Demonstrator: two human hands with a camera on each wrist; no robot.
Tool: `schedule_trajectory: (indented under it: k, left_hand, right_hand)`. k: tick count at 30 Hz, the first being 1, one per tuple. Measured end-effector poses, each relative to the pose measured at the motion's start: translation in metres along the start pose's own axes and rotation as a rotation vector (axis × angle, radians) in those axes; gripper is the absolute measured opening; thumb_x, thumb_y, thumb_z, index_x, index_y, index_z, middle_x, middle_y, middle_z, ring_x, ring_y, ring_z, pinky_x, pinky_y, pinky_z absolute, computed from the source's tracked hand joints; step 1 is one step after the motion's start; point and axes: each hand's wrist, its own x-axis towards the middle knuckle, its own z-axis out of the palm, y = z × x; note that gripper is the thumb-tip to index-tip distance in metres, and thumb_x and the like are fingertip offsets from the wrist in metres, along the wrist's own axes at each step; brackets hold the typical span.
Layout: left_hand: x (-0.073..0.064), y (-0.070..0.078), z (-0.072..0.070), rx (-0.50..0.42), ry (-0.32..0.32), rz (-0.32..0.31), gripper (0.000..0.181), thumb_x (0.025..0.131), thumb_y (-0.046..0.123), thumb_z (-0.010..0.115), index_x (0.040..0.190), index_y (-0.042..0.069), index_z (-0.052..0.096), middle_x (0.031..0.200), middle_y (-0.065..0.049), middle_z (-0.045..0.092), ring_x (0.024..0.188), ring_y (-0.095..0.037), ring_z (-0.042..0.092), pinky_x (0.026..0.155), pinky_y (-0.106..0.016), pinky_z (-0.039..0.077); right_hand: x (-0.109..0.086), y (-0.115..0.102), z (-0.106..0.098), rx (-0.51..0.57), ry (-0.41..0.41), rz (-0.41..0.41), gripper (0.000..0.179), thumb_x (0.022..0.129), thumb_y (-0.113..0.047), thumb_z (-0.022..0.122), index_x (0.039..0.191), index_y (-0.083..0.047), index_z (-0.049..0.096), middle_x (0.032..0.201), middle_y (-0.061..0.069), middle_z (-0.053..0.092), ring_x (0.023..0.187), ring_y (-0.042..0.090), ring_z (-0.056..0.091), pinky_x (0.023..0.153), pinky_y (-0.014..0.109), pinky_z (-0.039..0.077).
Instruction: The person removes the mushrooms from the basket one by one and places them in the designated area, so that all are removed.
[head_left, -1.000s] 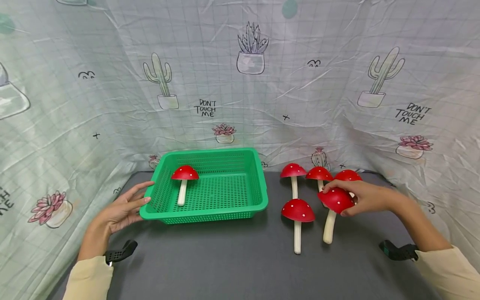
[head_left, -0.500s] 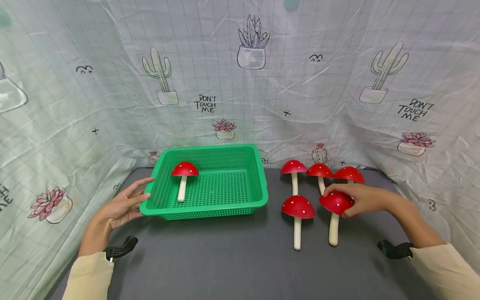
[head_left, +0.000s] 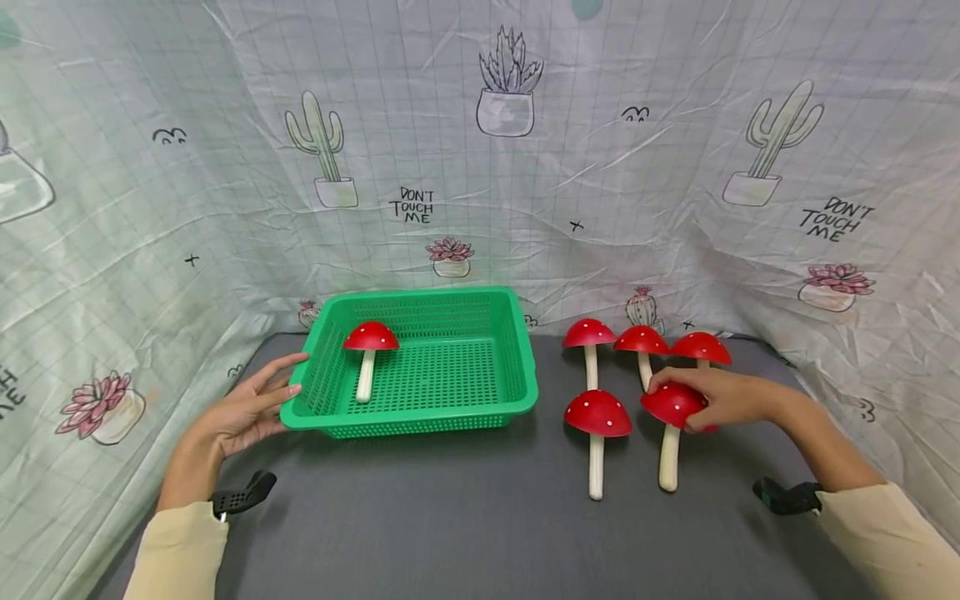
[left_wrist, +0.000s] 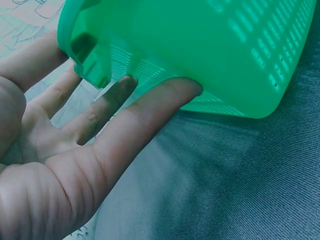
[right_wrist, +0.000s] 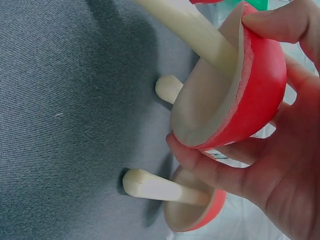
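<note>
My right hand (head_left: 720, 398) grips the red, white-dotted cap of a toy mushroom (right_wrist: 270, 80) between thumb and fingertips. Its pale stem points toward me in the head view. Left of it lies another toy mushroom (head_left: 597, 414), and three more, including the middle one (head_left: 642, 340), lie in a row behind. Across the table, the straight fingers of my left hand (head_left: 243, 412) touch the left end of a green perforated basket (head_left: 427, 417). One toy mushroom (head_left: 371, 337) lies inside the basket, toward its left side. The left wrist view shows fingertips against the basket's outer wall (left_wrist: 165, 45).
A dark grey cloth (head_left: 420, 517) covers the table. Behind and at both sides hangs a pale curtain (head_left: 555, 183) printed with potted plants, close behind the basket and the back mushrooms. A black wrist strap (head_left: 243, 496) shows above the left sleeve (head_left: 176, 550).
The mushroom in my right hand has shifted slightly right and toward me, its stem now less slanted. The left hand keeps its place at the basket. The head view has tilted down slightly.
</note>
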Motion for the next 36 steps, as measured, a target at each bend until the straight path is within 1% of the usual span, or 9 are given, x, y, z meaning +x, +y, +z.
schedule_trajectory:
  k: [5, 12, 21, 25, 29, 33, 36]
  left_hand:
    - [0.0, -0.001, -0.002, -0.015, -0.006, 0.005, 0.06, 0.108, 0.003, 0.045, 0.159, 0.022, 0.02, 0.142, 0.003, 0.046, 0.113, -0.022, 0.067, 0.086, -0.044, 0.059]
    - [0.001, 0.0, -0.001, -0.015, -0.013, 0.011, 0.06, 0.108, 0.002, 0.044, 0.159, 0.023, 0.02, 0.143, 0.003, 0.046, 0.114, -0.022, 0.067, 0.086, -0.044, 0.059]
    - [0.0, -0.001, 0.0, -0.024, -0.005, 0.003, 0.06, 0.108, 0.002, 0.044, 0.159, 0.023, 0.019, 0.142, 0.003, 0.046, 0.113, -0.022, 0.067, 0.086, -0.044, 0.059]
    - [0.0, -0.001, -0.001, -0.036, -0.014, 0.01, 0.06, 0.109, 0.002, 0.043, 0.16, 0.022, 0.019, 0.143, 0.003, 0.045, 0.113, -0.022, 0.067, 0.086, -0.044, 0.059]
    - [-0.001, -0.001, -0.002, -0.044, -0.023, 0.013, 0.059, 0.109, 0.002, 0.042, 0.159, 0.023, 0.02, 0.144, 0.004, 0.045, 0.114, -0.023, 0.067, 0.086, -0.043, 0.059]
    - [-0.001, -0.001, -0.002, -0.054, -0.031, 0.016, 0.058, 0.109, 0.002, 0.042, 0.158, 0.024, 0.021, 0.144, 0.004, 0.044, 0.114, -0.023, 0.067, 0.086, -0.043, 0.059]
    - [0.0, -0.001, -0.001, -0.061, -0.036, 0.017, 0.057, 0.109, 0.001, 0.041, 0.158, 0.024, 0.022, 0.144, 0.003, 0.045, 0.114, -0.023, 0.067, 0.085, -0.043, 0.059]
  right_hand:
    - [0.002, -0.003, -0.002, -0.026, 0.004, 0.016, 0.062, 0.076, -0.013, 0.08, 0.13, -0.027, 0.053, 0.126, 0.009, 0.053, 0.114, 0.033, 0.048, 0.07, 0.031, 0.057]
    - [0.006, -0.007, -0.004, -0.053, -0.005, 0.041, 0.061, 0.077, -0.014, 0.077, 0.131, -0.028, 0.052, 0.125, 0.008, 0.054, 0.114, 0.032, 0.048, 0.07, 0.032, 0.056]
    - [0.019, -0.002, 0.009, -0.058, -0.054, 0.063, 0.06, 0.078, -0.017, 0.078, 0.131, -0.026, 0.052, 0.123, 0.006, 0.055, 0.112, 0.029, 0.05, 0.073, 0.031, 0.056]
    - [0.022, 0.001, 0.012, -0.054, -0.057, 0.049, 0.059, 0.079, -0.016, 0.076, 0.132, -0.025, 0.053, 0.123, 0.006, 0.055, 0.113, 0.029, 0.05, 0.074, 0.032, 0.056]
    - [0.022, 0.001, 0.013, -0.011, -0.063, 0.033, 0.057, 0.083, -0.018, 0.076, 0.135, -0.025, 0.055, 0.128, 0.006, 0.054, 0.118, 0.03, 0.048, 0.076, 0.033, 0.056]
    - [0.018, 0.002, 0.012, 0.03, -0.072, 0.008, 0.058, 0.087, -0.023, 0.077, 0.141, -0.022, 0.054, 0.135, 0.008, 0.052, 0.123, 0.032, 0.045, 0.079, 0.034, 0.056]
    - [0.015, 0.002, 0.013, 0.022, -0.074, -0.015, 0.059, 0.091, -0.028, 0.075, 0.145, -0.02, 0.052, 0.14, 0.009, 0.05, 0.126, 0.033, 0.042, 0.083, 0.034, 0.055]
